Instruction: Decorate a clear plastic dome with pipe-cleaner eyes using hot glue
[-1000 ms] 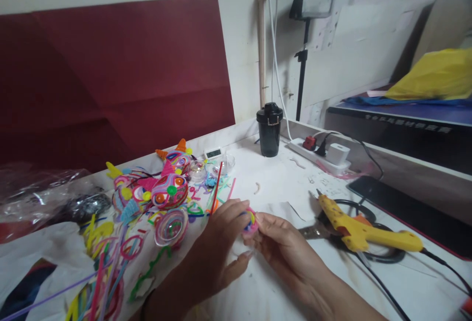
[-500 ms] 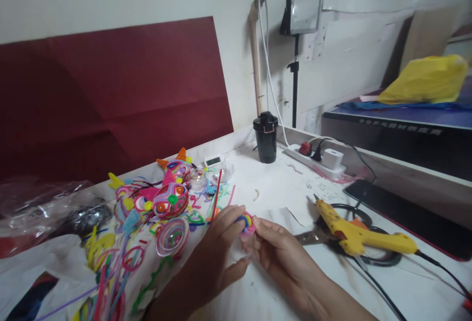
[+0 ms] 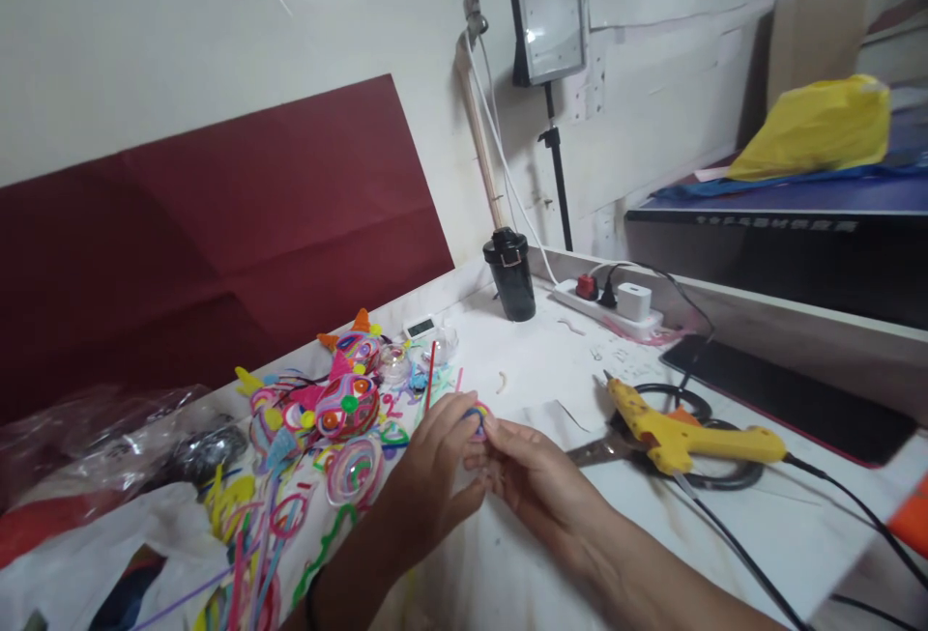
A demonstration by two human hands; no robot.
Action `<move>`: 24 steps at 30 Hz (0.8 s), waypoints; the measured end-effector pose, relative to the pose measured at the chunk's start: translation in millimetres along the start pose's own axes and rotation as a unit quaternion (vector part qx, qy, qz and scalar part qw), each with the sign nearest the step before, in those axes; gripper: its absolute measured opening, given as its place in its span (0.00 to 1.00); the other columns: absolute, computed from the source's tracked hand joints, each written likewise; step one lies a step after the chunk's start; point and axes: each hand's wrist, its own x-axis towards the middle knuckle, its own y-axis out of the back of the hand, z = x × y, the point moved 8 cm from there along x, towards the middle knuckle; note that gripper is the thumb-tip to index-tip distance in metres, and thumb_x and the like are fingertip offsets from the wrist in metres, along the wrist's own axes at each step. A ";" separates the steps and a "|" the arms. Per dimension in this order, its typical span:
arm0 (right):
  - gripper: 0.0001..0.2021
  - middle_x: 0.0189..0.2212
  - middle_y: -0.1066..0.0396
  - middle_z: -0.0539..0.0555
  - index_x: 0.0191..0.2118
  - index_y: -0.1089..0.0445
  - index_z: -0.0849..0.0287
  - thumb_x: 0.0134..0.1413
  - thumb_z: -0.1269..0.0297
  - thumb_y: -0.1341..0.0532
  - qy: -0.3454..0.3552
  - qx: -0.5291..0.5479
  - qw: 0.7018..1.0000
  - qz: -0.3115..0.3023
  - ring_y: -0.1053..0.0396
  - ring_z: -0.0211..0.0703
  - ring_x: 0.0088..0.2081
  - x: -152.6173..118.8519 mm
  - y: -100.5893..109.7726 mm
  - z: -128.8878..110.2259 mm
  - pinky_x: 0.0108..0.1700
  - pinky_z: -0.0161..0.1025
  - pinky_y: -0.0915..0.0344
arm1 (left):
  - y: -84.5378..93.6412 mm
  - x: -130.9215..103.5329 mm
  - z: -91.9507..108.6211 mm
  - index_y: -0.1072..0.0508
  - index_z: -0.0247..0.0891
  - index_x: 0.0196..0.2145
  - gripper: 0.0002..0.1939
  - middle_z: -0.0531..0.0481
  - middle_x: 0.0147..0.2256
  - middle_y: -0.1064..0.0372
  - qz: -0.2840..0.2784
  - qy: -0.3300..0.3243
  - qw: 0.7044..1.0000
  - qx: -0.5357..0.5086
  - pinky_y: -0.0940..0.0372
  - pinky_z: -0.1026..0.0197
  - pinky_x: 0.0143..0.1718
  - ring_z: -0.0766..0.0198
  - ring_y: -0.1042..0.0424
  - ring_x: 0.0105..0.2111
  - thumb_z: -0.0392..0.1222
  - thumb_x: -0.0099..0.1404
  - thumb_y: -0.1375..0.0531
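A small coil of fuzzy pipe cleaner (image 3: 477, 416), with pink, yellow and blue turns, is held between both hands over the white table. My left hand (image 3: 431, 462) pinches it from the left, its fingers curled over the top and partly hiding it. From the other side, my right hand (image 3: 533, 467) grips its edge with thumb and fingertips. Left of my hands lie fish-like pieces (image 3: 348, 406) covered in coloured pipe cleaners, and a clear round dome (image 3: 355, 470) with pink coils. A red stick (image 3: 430, 375) rises just behind my left hand.
At the right, a yellow glue gun (image 3: 696, 443) lies across scissors (image 3: 605, 449), near a black phone-like slab (image 3: 790, 399). Farther back stand a black cup (image 3: 511, 278) and a white power strip (image 3: 609, 312). Pipe cleaners (image 3: 290, 515) and plastic bags (image 3: 108, 447) cover the left.
The camera view has tilted and shifted, so the table items appear moved. Both hands still hold the coil, which now looks turned more edge-on and more covered by my left fingers.
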 end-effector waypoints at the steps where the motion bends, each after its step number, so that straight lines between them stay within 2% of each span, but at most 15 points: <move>1: 0.19 0.22 0.25 0.54 0.30 0.23 0.65 0.39 0.53 0.25 0.000 0.002 1.000 0.002 0.31 0.36 0.25 0.3 0.7 -0.9 0.31 0.33 0.38 | 0.0 2.1 0.8 0.47 0.34 0.62 0.30 0.29 0.59 0.39 0.000 -0.004 1.000 0.004 0.39 0.38 0.59 0.47 0.45 0.64 0.35 0.65 0.41; 5: 0.19 0.21 0.25 0.53 0.29 0.23 0.64 0.35 0.54 0.23 0.005 0.016 1.000 0.017 0.33 0.35 0.23 1.6 3.7 -7.8 0.31 0.33 0.40 | -2.0 11.4 2.4 0.47 0.33 0.61 0.30 0.30 0.59 0.39 -0.001 -0.008 1.000 0.008 0.39 0.38 0.59 0.47 0.43 0.64 0.33 0.63 0.41; 13: 0.19 0.21 0.25 0.53 0.28 0.24 0.64 0.32 0.56 0.22 0.012 0.035 0.999 0.031 0.31 0.37 0.24 2.8 8.8 -20.6 0.29 0.33 0.41 | -7.6 28.8 2.1 0.49 0.36 0.61 0.33 0.27 0.64 0.52 -0.051 0.033 0.998 -0.002 0.40 0.36 0.59 0.42 0.48 0.65 0.31 0.61 0.41; 17: 0.18 0.23 0.24 0.53 0.29 0.24 0.63 0.33 0.56 0.23 0.021 0.044 0.998 0.026 0.31 0.37 0.26 3.7 9.9 -24.0 0.28 0.33 0.41 | -6.4 35.6 4.2 0.49 0.36 0.61 0.34 0.27 0.65 0.54 -0.073 0.045 0.996 -0.029 0.42 0.36 0.60 0.42 0.51 0.66 0.32 0.61 0.39; 24: 0.19 0.22 0.24 0.51 0.29 0.23 0.64 0.27 0.62 0.21 0.015 0.065 0.997 0.042 0.31 0.35 0.24 2.0 10.7 -26.9 0.28 0.31 0.39 | 0.1 44.7 4.9 0.49 0.38 0.62 0.37 0.30 0.65 0.54 -0.084 0.081 0.990 -0.078 0.44 0.37 0.62 0.42 0.53 0.67 0.34 0.59 0.37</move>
